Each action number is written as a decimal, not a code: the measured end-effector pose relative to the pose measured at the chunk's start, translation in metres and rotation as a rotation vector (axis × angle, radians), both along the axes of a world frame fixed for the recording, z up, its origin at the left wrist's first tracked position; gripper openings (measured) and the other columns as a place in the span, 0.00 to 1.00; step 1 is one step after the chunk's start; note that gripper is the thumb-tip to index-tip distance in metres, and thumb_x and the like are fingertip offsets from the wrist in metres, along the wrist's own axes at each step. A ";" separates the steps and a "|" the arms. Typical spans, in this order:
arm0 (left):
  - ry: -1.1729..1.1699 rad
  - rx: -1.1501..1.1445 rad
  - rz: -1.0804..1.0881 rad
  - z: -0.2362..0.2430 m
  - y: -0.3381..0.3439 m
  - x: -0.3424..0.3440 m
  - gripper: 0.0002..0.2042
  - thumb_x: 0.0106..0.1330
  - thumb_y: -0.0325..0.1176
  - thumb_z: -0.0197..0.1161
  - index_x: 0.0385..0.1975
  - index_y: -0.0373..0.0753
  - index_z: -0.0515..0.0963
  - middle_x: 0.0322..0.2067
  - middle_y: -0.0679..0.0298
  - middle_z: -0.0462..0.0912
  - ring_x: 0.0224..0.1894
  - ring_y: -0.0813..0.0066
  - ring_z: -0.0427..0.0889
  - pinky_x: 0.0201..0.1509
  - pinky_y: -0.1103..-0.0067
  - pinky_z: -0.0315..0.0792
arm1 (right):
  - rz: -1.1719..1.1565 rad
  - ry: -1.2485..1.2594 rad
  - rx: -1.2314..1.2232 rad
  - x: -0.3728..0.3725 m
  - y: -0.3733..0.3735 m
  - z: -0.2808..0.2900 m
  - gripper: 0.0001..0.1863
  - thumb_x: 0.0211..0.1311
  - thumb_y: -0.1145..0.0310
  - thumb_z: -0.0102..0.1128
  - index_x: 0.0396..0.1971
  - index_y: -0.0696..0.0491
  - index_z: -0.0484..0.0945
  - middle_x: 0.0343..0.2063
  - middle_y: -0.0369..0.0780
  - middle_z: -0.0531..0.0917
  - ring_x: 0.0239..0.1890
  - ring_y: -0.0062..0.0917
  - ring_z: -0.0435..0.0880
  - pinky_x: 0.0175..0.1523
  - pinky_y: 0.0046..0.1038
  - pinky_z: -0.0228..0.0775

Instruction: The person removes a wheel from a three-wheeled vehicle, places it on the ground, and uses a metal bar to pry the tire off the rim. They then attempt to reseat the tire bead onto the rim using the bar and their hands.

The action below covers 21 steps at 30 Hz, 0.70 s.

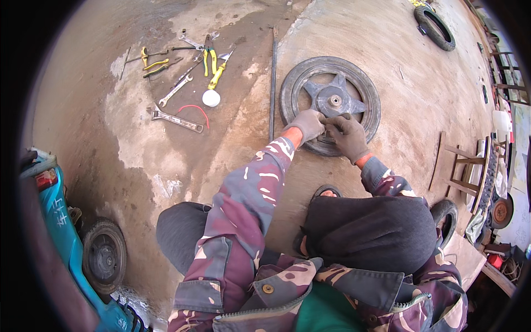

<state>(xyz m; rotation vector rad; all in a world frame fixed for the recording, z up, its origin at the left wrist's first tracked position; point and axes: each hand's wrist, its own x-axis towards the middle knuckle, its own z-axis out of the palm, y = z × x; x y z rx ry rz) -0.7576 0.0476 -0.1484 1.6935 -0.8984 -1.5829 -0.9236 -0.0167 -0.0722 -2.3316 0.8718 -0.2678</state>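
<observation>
A small wheel with a black tyre (287, 102) and a grey star-shaped hub (335, 99) lies flat on the ground in front of me. Both hands wear grey gloves and meet at the rim on its near side. My left hand (308, 125) is closed in a pinch there. Close against it, my right hand (348, 136) has its fingers bent and pressed together. Whatever sits between the fingertips is hidden or too small to name. To the left of the wheel lies a long thin metal bar (273, 83).
On the ground at left are yellow-handled pliers (210, 58), a yellow screwdriver (218, 76), a spanner (177, 90), an adjustable wrench (177, 119), a red wire (202, 110) and a white round object (211, 98). A teal vehicle (60, 213) stands lower left; a loose tyre (435, 27) lies far right.
</observation>
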 end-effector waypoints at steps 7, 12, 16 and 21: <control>0.046 0.003 0.002 0.000 0.000 -0.001 0.15 0.67 0.26 0.65 0.52 0.33 0.86 0.33 0.60 0.90 0.28 0.75 0.87 0.30 0.76 0.81 | -0.079 -0.077 0.122 -0.001 0.003 -0.009 0.13 0.66 0.73 0.64 0.48 0.49 0.90 0.41 0.44 0.89 0.40 0.35 0.89 0.48 0.35 0.80; 0.104 0.006 0.022 -0.001 0.000 -0.002 0.15 0.67 0.25 0.65 0.53 0.32 0.86 0.34 0.60 0.90 0.28 0.75 0.86 0.29 0.76 0.81 | -0.195 -0.151 0.450 -0.006 0.003 -0.020 0.14 0.66 0.77 0.62 0.50 0.57 0.88 0.44 0.42 0.92 0.45 0.26 0.90 0.53 0.28 0.80; 0.090 0.001 0.017 0.000 0.001 -0.002 0.16 0.67 0.26 0.65 0.54 0.31 0.85 0.34 0.60 0.90 0.29 0.75 0.87 0.29 0.76 0.82 | -0.286 -0.215 0.571 -0.008 0.003 -0.026 0.13 0.68 0.75 0.62 0.49 0.59 0.87 0.44 0.41 0.91 0.46 0.22 0.88 0.53 0.27 0.80; 0.104 0.017 0.007 0.010 0.002 0.002 0.17 0.68 0.27 0.66 0.56 0.30 0.84 0.35 0.60 0.90 0.30 0.76 0.87 0.29 0.77 0.83 | -0.277 -0.163 0.587 -0.011 0.001 -0.023 0.11 0.70 0.74 0.61 0.48 0.60 0.87 0.43 0.40 0.90 0.44 0.22 0.87 0.52 0.26 0.80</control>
